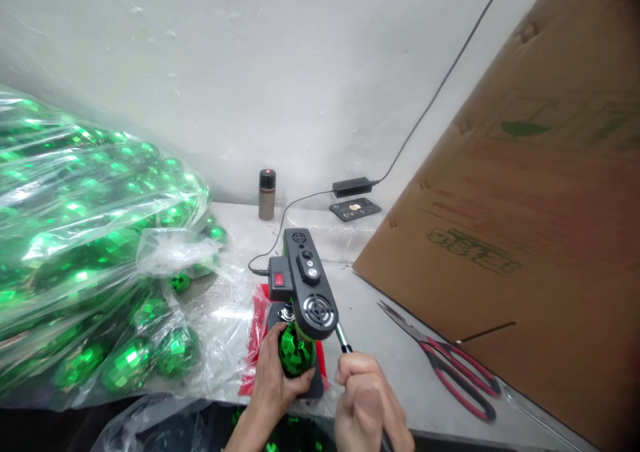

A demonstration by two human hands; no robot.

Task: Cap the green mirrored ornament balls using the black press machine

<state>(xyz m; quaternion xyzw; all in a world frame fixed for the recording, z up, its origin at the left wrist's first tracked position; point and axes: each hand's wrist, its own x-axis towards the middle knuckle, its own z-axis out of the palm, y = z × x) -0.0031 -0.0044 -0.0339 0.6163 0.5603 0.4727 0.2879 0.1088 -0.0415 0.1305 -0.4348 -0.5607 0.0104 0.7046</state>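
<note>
My left hand [273,379] is closed round a shiny green faceted ball ornament [296,352], holding it under the front end of a black bench machine [311,285]. The machine has round vents on top and a small box with a red switch on its left side. My right hand [367,399] forms a fist round the black grip of a metal lever [343,337] that comes out of the machine's right side. Red material [257,335] lies beneath the machine's base. The ball's top is hidden under the machine head.
Clear plastic bags of green balls [100,225] fill the left. Red-and-black scissors [450,365] lie at right before a large cardboard box [520,192]. Behind stand a small black-capped bottle [267,195], a power adapter [353,186] with cable and a dark phone-like slab [355,209].
</note>
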